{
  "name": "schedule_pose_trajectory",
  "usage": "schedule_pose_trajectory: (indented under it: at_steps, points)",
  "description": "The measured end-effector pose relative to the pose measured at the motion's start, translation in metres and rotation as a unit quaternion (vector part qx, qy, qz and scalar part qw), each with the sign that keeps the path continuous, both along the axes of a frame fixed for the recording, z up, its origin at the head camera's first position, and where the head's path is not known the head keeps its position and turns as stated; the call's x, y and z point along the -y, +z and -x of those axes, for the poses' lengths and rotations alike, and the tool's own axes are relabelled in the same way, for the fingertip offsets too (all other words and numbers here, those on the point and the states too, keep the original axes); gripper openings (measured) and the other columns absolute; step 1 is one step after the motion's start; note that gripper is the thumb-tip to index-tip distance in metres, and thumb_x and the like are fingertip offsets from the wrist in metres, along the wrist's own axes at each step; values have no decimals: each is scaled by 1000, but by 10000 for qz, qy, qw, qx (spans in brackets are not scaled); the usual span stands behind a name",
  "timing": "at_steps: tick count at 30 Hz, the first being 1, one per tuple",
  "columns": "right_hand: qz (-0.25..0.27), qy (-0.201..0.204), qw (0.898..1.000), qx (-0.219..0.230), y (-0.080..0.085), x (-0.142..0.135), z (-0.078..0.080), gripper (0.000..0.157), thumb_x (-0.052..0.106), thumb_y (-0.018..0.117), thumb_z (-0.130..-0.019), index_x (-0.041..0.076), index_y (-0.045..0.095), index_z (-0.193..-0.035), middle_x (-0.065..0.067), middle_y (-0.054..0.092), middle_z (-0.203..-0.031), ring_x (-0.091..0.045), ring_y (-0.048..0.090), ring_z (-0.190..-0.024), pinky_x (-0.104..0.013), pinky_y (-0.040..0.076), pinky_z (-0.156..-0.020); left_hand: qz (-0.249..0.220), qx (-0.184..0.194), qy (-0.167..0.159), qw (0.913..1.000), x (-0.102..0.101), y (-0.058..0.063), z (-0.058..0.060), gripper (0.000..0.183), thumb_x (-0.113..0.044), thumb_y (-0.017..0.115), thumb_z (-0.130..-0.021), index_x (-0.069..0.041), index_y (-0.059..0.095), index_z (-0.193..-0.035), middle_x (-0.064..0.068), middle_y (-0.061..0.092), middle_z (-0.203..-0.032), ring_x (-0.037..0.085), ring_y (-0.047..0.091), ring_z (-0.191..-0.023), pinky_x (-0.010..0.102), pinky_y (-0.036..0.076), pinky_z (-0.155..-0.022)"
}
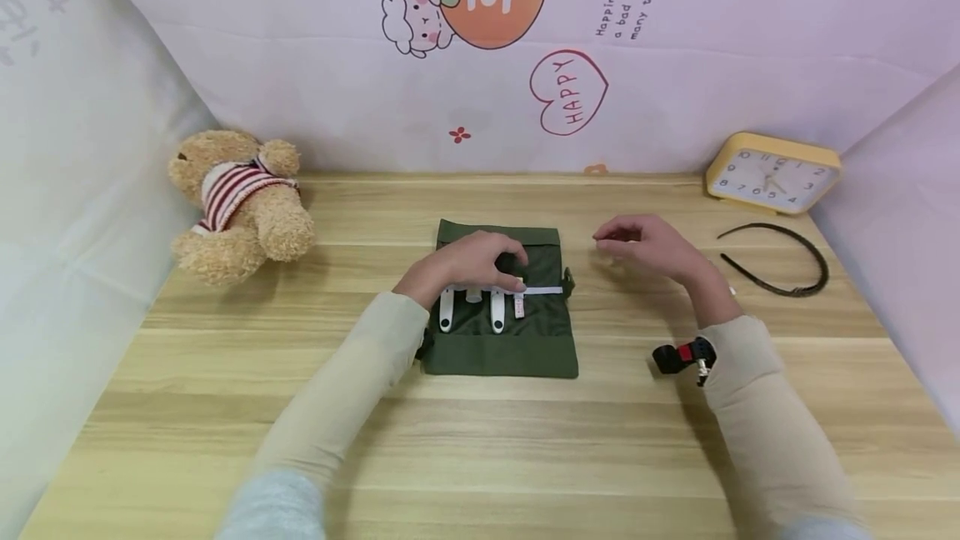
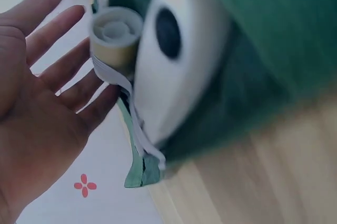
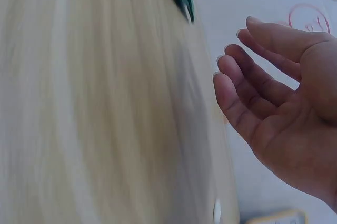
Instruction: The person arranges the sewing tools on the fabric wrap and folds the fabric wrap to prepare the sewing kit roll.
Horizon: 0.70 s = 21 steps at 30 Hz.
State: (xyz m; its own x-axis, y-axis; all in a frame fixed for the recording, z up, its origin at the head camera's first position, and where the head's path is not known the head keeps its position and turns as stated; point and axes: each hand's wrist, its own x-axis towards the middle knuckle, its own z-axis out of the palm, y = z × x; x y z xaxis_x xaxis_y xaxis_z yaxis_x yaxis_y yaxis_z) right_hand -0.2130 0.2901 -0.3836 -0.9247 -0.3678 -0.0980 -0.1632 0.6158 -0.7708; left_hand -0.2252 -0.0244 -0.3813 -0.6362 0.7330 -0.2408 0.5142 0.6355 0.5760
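Note:
An unrolled dark green fabric pouch (image 1: 501,355) lies on the table with a white elastic band (image 1: 546,291) across it. Under the band sit two white handle-like pieces with black dots (image 1: 497,313) (image 2: 179,56), a small pale roll (image 2: 117,34) and a pink-and-white patterned strip (image 1: 519,307). My left hand (image 1: 480,261) hovers over the pouch, fingers spread and loosely bent, its thumb near the strip's top; no grip on anything shows. To the pouch's right my right hand (image 1: 651,247) is raised above the table, fingers gently curved around nothing.
A teddy bear (image 1: 243,207) in a striped top leans at the back left. A yellow clock (image 1: 776,173) stands at the back right, with a dark headband (image 1: 813,286) lying in front of it. Printed cloth walls (image 1: 337,107) border the table.

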Motion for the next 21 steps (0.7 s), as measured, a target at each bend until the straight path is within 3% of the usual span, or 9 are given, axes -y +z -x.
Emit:
schedule_pose_trajectory:
  at_steps: [12,21]
  points:
    - [-433,-630,9970,109,3,-52,-16,39,32,65,-101,2,67,-126,-15,66,-117,-27,64,-94,-32,52,-75,-16,-746,-649,9951,-2,-8,-1,46,-38,68,-99,-11,63,-136,4,58,-143,20,48,-137,34,38,-112]
    - [-937,-778,9925,22,5,-78,-20,40,30,64,-102,1,65,-129,-17,65,-123,-23,62,-103,-26,50,-80,452,-970,-808,9910,2,-11,-6,55,-42,63,-101,-13,55,-147,8,37,-161,25,24,-152,38,24,-121]
